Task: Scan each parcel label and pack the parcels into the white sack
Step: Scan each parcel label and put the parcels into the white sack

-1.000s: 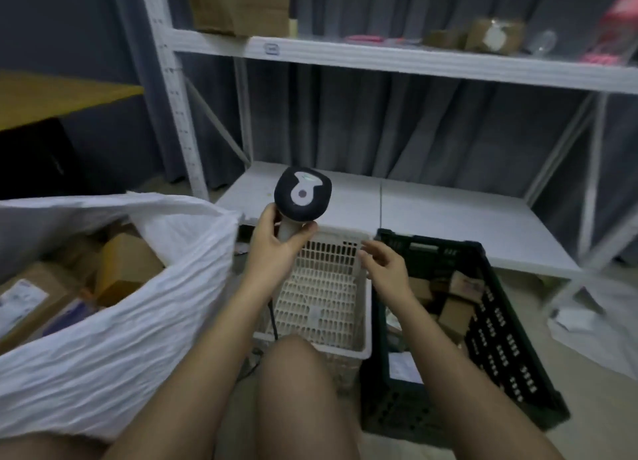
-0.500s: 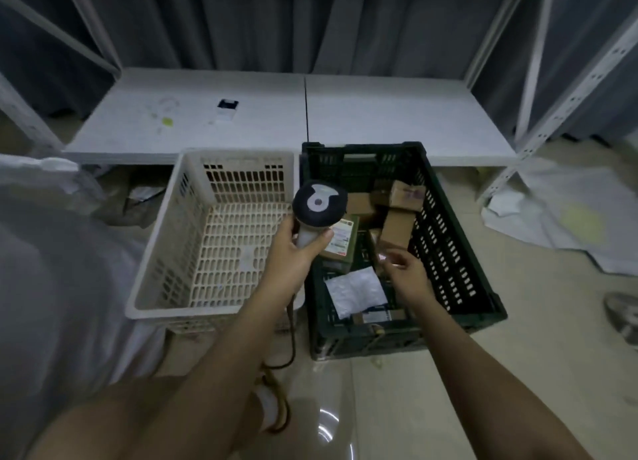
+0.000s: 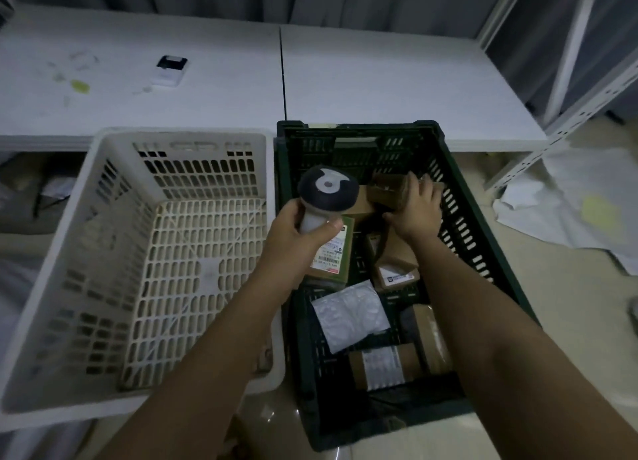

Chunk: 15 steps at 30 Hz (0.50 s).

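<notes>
A small cardboard parcel (image 3: 388, 193) sits at the far end of the dark green crate (image 3: 462, 218), under the right hand (image 3: 416, 211) — its fingers (image 3: 426, 192) curl over the box top, gripping it. The left hand (image 3: 300, 231) is wrapped round the handle of the barcode scanner (image 3: 327, 194), held over a labelled box (image 3: 333, 252). More parcels lie nearer — their labels too blurred to read.

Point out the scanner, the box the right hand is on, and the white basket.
scanner (image 3: 328, 190), head view, on its dark round head.
box (image 3: 386, 192), head view, on its brown top left of the right hand's fingers.
white basket (image 3: 103, 138), head view, on its far rim.
</notes>
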Motion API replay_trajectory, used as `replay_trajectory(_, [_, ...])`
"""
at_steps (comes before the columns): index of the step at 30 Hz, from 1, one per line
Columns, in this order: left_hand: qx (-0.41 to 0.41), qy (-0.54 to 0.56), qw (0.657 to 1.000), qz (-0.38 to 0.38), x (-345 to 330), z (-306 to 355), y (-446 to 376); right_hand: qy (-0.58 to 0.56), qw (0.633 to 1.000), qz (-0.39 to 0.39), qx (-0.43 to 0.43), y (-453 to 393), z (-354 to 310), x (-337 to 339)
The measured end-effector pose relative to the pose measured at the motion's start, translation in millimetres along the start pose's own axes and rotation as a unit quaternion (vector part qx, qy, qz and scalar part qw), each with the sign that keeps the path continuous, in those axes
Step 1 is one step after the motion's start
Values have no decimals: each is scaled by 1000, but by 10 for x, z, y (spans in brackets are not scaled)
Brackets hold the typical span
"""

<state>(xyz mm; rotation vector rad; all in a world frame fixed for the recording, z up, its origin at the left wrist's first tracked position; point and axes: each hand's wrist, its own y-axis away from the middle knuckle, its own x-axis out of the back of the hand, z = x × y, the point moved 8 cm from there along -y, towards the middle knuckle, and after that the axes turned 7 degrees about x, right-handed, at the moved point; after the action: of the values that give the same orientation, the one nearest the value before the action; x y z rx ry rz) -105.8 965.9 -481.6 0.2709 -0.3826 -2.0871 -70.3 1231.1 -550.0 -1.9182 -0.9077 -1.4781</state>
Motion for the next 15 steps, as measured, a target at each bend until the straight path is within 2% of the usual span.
replay_trajectory(5, [24,18,1000,-4,127,-225,-159,177,981,-66,31,-394,118,-279])
replay_trajectory(9, [30,46,998,8,229,-313,-164,244,968,-40,42,-427,160,-263])
replay_trajectory(11, [28,44,998,16,278,-303,-127,167,986,0,19,-324,115,-127])
replay_trajectory(13, [25,61,998,23,323,-271,-35,13,997,80,-15,-111,64,106])
replay_trajectory(15, [18,78,996,37,363,-195,115,-171,973,152,-42,210,27,344])
